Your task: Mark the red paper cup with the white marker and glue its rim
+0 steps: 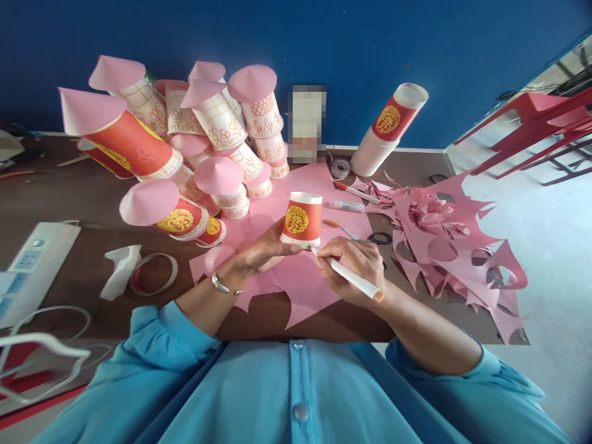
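My left hand [271, 248] grips a red paper cup [302, 221] with a gold emblem, its white rolled rim upward or downward I cannot tell. The thumb presses along the cup's lower edge. Between the fingers of my right hand [354, 265] is a white marker [355, 280] with an orange end. Its tip meets or nearly meets the cup's lower edge. Beneath both hands lie pink paper sheets [309, 290]. Just beyond my right hand are an orange-and-silver craft tool [342, 228] and scissors [380, 238], partly hidden.
Cup towers with pink cone tops [219, 176] crowd the left back. A cup stack [377, 148] stands by the blue wall, near a tape roll [340, 167]. Pink paper scraps [435, 246] cover the right side. A power strip [34, 265] lies far left.
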Motion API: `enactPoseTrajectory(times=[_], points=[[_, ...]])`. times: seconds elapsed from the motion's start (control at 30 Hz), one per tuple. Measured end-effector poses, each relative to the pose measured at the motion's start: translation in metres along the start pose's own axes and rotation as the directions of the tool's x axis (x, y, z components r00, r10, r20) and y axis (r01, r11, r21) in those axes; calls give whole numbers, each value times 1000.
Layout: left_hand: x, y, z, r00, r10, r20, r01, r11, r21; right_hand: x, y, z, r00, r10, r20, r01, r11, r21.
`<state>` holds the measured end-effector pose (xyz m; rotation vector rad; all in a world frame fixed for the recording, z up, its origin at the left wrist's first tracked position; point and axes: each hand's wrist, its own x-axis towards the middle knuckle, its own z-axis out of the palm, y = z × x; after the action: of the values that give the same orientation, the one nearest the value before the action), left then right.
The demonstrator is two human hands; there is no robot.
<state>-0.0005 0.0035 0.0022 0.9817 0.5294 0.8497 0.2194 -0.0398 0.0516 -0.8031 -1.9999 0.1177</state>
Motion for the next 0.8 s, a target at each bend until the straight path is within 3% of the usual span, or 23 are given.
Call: enactPoseTrajectory(times=[0.27, 0.8], points=[[-2, -2, -2, 1000, 2, 18, -2, 1000, 17, 1, 1, -2, 998, -44, -49, 43, 999, -28], [-4, 6, 4, 1000, -20, 18, 20, 1000, 23, -2, 5, -3, 997, -75, 13, 75, 997, -31]])
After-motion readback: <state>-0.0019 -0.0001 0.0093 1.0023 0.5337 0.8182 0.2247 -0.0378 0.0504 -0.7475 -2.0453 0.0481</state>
